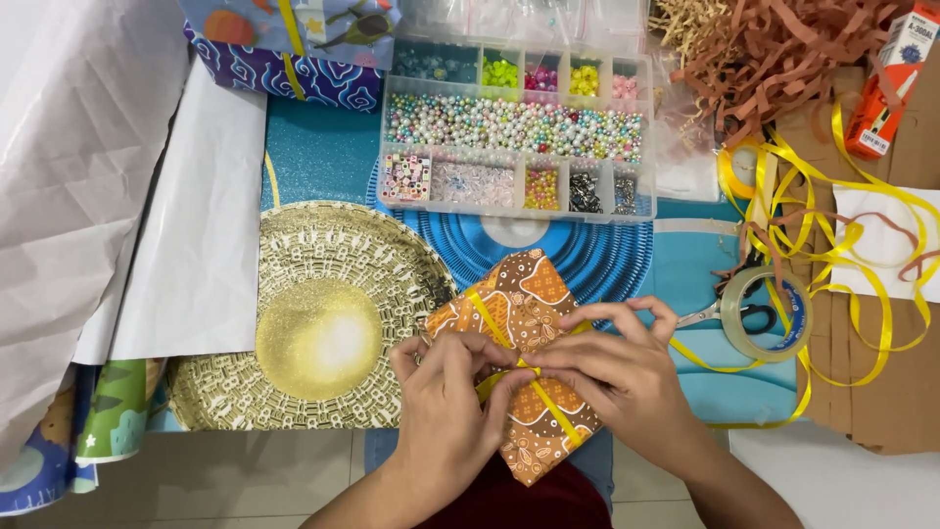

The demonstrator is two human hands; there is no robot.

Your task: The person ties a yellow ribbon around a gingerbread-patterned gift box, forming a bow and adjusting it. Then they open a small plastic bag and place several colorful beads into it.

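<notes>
Item in hand: a small box wrapped in brown-and-orange batik paper (529,362), crossed by a yellow ribbon (487,320) — we have our left hand (446,397) and right hand (617,372) on top of it, fingertips of both pinched shut on the ribbon where its bands cross. Just beyond the right fingers lie scissors (729,312) and a roll of clear tape (769,315); beside the left fingers, a gold patterned plate (304,333); farther past the fingertips — a clear bead organiser (514,132).

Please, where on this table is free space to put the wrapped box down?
Free: the gold round mat left of the wrapped box, and white paper beyond it. Crowded: bead organizer above, tape roll, scissors and yellow ribbon at right.
</notes>
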